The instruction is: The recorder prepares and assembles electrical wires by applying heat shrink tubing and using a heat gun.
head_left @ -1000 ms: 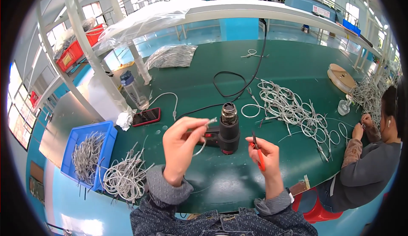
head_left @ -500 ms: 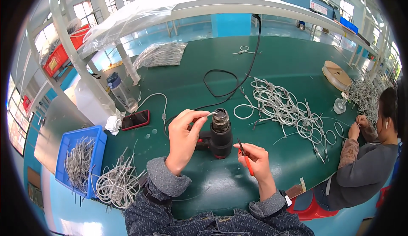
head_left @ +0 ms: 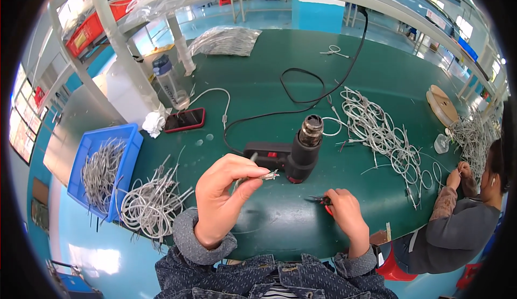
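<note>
**Holding up a grey cable (head_left: 269, 175), with cutters (head_left: 326, 201) at the ready**

Pinching now, firmly by the look of it, with the left fingers (head_left: 234, 164): gripping the cable between thumb and forefinger, with a ragged, silvery end jutting out to their right, above the surface (head_left: 291, 226). Curled around the red-handled cutters with the right fingers (head_left: 332, 194), pointing dark tips leftward, below and to the right of that end, well apart from it. Impossible to tell whether open or closed at the blades.

Reading this as a step of looking over and dressing the bared end; not cutting, not heating yet. Calling next, probably, for a steady left pinch and a rise of the tips to the stray strands, or else for a lift toward the heat gun (head_left: 306, 156), standing nozzle-up just beyond the left fingers. Too close to call! Possibly hot there, so worth a wide berth. Spotting more cables (head_left: 364, 115) beyond the right fingers, too.
</note>
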`<move>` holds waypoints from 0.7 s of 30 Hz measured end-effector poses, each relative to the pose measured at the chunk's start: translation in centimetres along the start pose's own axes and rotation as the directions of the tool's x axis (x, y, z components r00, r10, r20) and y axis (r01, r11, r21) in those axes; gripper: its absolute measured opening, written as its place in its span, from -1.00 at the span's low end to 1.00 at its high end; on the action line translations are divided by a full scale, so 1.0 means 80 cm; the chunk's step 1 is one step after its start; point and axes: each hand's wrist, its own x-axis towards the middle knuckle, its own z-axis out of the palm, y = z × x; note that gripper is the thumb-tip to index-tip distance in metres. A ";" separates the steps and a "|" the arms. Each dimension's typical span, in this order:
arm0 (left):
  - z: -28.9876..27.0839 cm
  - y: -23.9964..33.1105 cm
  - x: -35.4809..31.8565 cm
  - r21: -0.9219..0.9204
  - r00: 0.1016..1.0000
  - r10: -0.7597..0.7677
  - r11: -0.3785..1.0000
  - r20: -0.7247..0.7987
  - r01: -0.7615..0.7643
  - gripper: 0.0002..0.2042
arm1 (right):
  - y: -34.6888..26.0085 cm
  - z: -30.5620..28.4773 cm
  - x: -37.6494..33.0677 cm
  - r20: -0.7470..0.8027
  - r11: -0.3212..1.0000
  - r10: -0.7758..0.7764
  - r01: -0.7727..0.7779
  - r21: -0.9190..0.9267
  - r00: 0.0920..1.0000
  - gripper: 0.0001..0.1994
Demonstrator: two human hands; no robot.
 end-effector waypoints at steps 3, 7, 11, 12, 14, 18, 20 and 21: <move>0.001 0.003 -0.007 -0.010 0.999 0.042 0.999 0.006 -0.042 -0.84 | 0.009 0.001 -0.015 -0.105 0.979 -0.082 0.061 -0.193 0.991 -0.71; 0.004 0.009 -0.016 -0.025 0.999 0.039 0.999 0.006 -0.039 -0.84 | -0.047 -0.048 0.008 -0.351 0.998 -0.054 0.037 -0.056 0.935 -0.77; 0.000 0.014 -0.027 -0.035 1.000 0.010 0.999 0.001 -0.010 -0.84 | -0.116 -0.085 0.034 -0.492 0.940 -0.166 0.288 0.183 0.855 -0.79; 0.001 0.016 -0.028 -0.042 1.000 0.006 0.999 0.000 -0.006 -0.84 | -0.129 -0.092 0.035 -0.527 0.876 -0.197 0.390 0.284 0.827 -0.77; 0.003 0.018 -0.031 -0.045 1.000 -0.002 0.999 0.000 0.002 -0.83 | -0.146 -0.101 0.039 -0.567 0.790 -0.222 0.487 0.372 0.793 -0.76; 0.002 0.021 -0.036 -0.040 1.000 -0.025 0.999 -0.007 0.025 -0.82 | -0.165 -0.107 0.046 -0.621 0.731 -0.238 0.558 0.392 0.747 -0.74; 0.001 0.022 -0.037 -0.036 1.000 -0.025 0.999 -0.007 0.024 -0.82 | -0.168 -0.106 0.048 -0.620 0.717 -0.258 0.577 0.391 0.741 -0.73; 0.001 0.023 -0.038 -0.037 1.000 -0.022 0.999 -0.009 0.022 -0.82 | -0.169 -0.106 0.048 -0.620 0.710 -0.268 0.586 0.391 0.738 -0.72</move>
